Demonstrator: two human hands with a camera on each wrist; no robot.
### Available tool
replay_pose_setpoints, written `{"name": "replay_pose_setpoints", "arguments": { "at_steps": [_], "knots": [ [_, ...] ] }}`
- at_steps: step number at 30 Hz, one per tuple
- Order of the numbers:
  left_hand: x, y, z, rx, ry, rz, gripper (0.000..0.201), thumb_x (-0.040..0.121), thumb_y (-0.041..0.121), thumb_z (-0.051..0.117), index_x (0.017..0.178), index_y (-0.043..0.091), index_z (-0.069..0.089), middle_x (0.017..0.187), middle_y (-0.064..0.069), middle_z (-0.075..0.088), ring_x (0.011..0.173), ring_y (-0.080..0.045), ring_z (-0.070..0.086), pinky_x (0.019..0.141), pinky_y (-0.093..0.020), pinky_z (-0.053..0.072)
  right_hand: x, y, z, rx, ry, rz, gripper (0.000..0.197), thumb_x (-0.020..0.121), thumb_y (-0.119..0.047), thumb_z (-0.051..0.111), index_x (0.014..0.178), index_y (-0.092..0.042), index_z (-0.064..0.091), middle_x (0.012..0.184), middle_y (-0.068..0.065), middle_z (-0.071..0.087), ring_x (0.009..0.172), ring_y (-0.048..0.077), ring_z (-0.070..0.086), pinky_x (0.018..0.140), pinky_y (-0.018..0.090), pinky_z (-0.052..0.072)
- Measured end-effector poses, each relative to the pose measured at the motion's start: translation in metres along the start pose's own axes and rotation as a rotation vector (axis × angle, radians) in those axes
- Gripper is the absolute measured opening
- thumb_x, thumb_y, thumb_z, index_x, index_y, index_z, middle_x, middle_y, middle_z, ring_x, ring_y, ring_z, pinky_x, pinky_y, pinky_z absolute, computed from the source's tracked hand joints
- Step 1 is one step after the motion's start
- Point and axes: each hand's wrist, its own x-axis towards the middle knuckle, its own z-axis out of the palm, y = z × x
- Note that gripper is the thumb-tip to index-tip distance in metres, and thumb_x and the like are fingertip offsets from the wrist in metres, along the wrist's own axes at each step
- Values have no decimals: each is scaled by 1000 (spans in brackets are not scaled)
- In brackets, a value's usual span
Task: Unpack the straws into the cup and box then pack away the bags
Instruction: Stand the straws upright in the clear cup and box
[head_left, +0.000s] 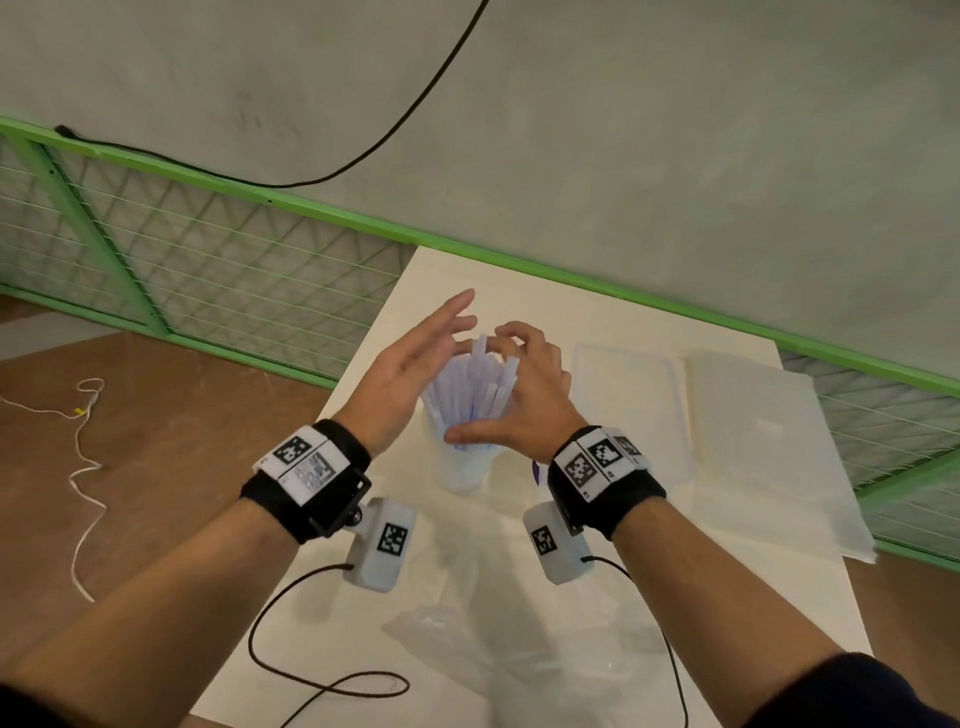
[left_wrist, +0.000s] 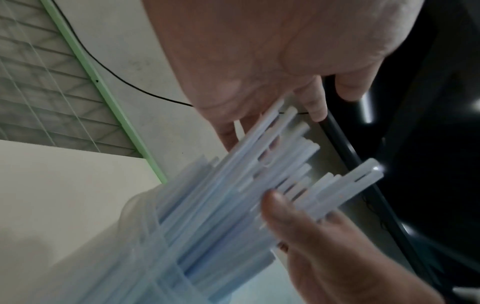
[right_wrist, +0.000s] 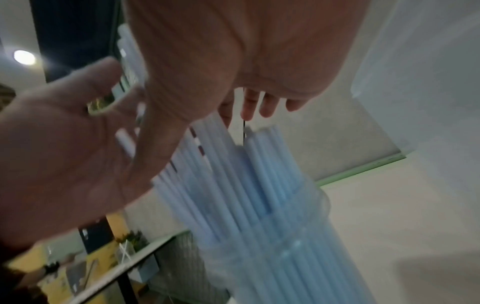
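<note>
Straws (head_left: 470, 387) standing fanned in the clear cup (head_left: 464, 465) at centre frame on the table (head_left: 649, 571), left hand (head_left: 410, 366) flat and open beside them, right hand (head_left: 524, 387) curled around the tops; could tip if nudged sideways, cup looking light and top-heavy

**No readable writing in view**

No word, brand or number can be read in any view. The only signs are black-and-white square code markers: they stand on the white blocks strapped to the left wristband (head_left: 304, 464) and the right wristband (head_left: 597, 462), and one each on the white camera housings hanging below the wrists, left (head_left: 385, 542) and right (head_left: 558, 543). Tiny characters sit at the edge of the right wristband's markers, too small to make out. The straws (head_left: 475, 387), the cup (head_left: 464, 467) and the white table (head_left: 623, 597) bear no legible print.
</note>
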Motion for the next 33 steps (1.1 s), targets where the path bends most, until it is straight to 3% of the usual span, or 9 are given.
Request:
{"name": "replay_pose_setpoints", "arguments": {
  "at_steps": [3, 5, 7, 12, 18, 24, 28, 31, 33],
  "knots": [
    [-7, -9, 1, 54, 11, 44, 44, 101, 24, 48, 144, 32, 46, 142, 10, 54, 135, -8, 46, 115, -40, 35, -8, 0, -12, 173, 20, -87, 115, 47, -49, 94, 142, -34, 31, 146, -10, 25, 133, 14, 31, 110, 44, 35],
    [-7, -16, 2, 71, 28, 41, 42, 103, 19, 46, 144, 27, 47, 146, 12, 50, 138, -7, 42, 118, -42, 31, -18, -2, -17, 279, 67, -125, 113, 58, -41, 93, 147, -33, 23, 150, -14, 23, 134, 9, 33, 108, 31, 36],
    [-6, -20, 4, 85, 47, 27, 42, 105, 16, 42, 145, 25, 45, 146, 9, 51, 138, -3, 41, 119, -37, 30, -27, -7, -15, 304, 93, -158, 95, 77, -34, 82, 149, -30, 20, 154, -14, 24, 136, 7, 36, 106, 23, 35],
    [-1, -22, 15, 187, 50, 33, 41, 105, 13, 39, 145, 22, 45, 143, 12, 51, 132, 6, 44, 110, -12, 31, -32, -4, 5, 109, 125, -216, 53, 99, -11, 51, 149, -15, 34, 149, 1, 43, 133, 13, 44, 111, 32, 36],
    [0, -30, 28, 288, 123, 72, 39, 103, 12, 44, 139, 28, 50, 130, 20, 56, 117, 17, 50, 102, -6, 35, -28, 6, 22, 118, 263, -125, 53, 98, -6, 54, 147, -18, 38, 147, -1, 46, 130, 8, 43, 99, -3, 24],
    [-1, -40, 27, 412, 153, 107, 34, 100, 13, 49, 133, 12, 60, 128, 1, 64, 118, -5, 57, 101, -6, 37, -32, 20, 47, -106, 342, -243, 45, 98, -15, 47, 142, -8, 48, 140, 9, 56, 119, 24, 59, 100, 36, 49],
    [-3, -47, 25, 540, 116, 157, 40, 99, 22, 42, 135, 12, 58, 132, -2, 62, 122, -11, 56, 108, -11, 33, -28, 23, 50, -164, 425, -310, 42, 100, -20, 41, 135, 0, 54, 129, 13, 63, 116, 20, 58, 99, 36, 46],
    [-2, -50, 25, 642, 71, 200, 44, 101, 29, 34, 135, 12, 57, 135, -1, 60, 131, -14, 49, 119, -16, 14, -32, 24, 48, -100, 440, -314, 44, 105, -28, 36, 134, -1, 54, 131, 14, 62, 118, 17, 53, 102, 31, 42],
    [-1, -49, 26, 712, 53, 264, 47, 100, 28, 31, 132, 8, 59, 133, -4, 62, 131, -13, 46, 120, -17, 5, -36, 27, 51, -136, 430, -310, 42, 102, -23, 39, 136, -2, 53, 135, 13, 59, 123, 20, 55, 104, 36, 43]
  ]
}}
